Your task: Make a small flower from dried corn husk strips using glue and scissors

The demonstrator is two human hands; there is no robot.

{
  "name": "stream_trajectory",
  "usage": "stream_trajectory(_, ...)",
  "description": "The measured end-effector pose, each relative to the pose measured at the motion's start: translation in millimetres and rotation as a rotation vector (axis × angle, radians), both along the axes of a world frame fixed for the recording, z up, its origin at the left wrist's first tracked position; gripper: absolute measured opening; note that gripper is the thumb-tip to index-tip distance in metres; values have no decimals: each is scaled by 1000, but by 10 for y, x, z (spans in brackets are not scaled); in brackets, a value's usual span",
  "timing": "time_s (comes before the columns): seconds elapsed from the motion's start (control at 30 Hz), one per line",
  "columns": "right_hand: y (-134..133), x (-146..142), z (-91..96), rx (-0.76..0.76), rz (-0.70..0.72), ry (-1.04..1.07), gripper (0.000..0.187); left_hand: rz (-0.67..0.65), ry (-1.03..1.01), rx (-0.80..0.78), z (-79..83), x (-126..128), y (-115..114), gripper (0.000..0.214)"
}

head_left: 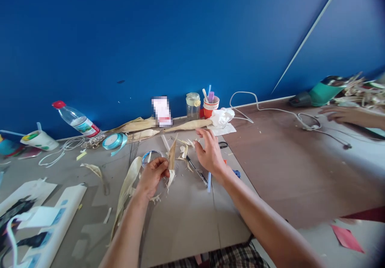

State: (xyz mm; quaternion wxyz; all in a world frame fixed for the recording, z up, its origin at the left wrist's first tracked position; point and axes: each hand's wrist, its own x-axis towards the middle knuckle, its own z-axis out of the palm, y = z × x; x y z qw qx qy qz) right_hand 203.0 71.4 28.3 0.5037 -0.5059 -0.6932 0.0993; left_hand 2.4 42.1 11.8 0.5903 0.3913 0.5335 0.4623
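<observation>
Between the thumb and fingers of my left hand (152, 175) is a narrow, pointed piece of dried corn husk (172, 157), held upright. My right hand (209, 151) is above the table with its fingers apart and nothing visible in them. Below it lie a black pen-like tool (197, 171) and a pale blue stick (209, 182). Husk scraps (184, 152) are scattered between my hands. Just behind my left hand is a roll of clear tape (147, 155). A long husk strip (129, 183) lies to its left.
Along the blue wall (192, 31) stand a plastic bottle (81, 121), a glass jar (193, 105) and red paper cups (211, 108). A blue ribbon roll (112, 141) sits left. A power strip (57, 228) occupies the near left. Another person's hand (341, 113) reaches in at right, near a white cable (276, 109).
</observation>
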Motion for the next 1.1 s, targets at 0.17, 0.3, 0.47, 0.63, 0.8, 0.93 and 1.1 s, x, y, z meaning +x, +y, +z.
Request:
stream_trajectory(0.17, -18, 249, 323, -111, 98, 89, 28, -9, -96, 6, 6, 15, -17, 23)
stream_trajectory(0.3, -182, 611, 352, -323, 125, -182, 21, 4, -189, -3, 21, 13, -27, 24)
stream_trajectory(0.47, -490, 959, 22, -589, -46, -631, 34, -24, -241, -17, 8, 9, -40, 21)
stream_trajectory(0.63, -636, 972, -133, -651, -58, -793, 27, -96, -251, -3, -36, 6, -41, 21)
stream_trajectory(0.8, -654, 993, -84, -569, 67, -873, 18, -99, -235, 5, -45, -4, -34, 20)
stream_trajectory(0.93, -627, 1175, -82, -511, 52, -834, 20, -101, -242, 2, -46, -11, -31, 20)
stream_trajectory(1.1, -512, 1421, -133, -502, 29, -871, 25, -124, -238, -3, -46, 2, -39, 21)
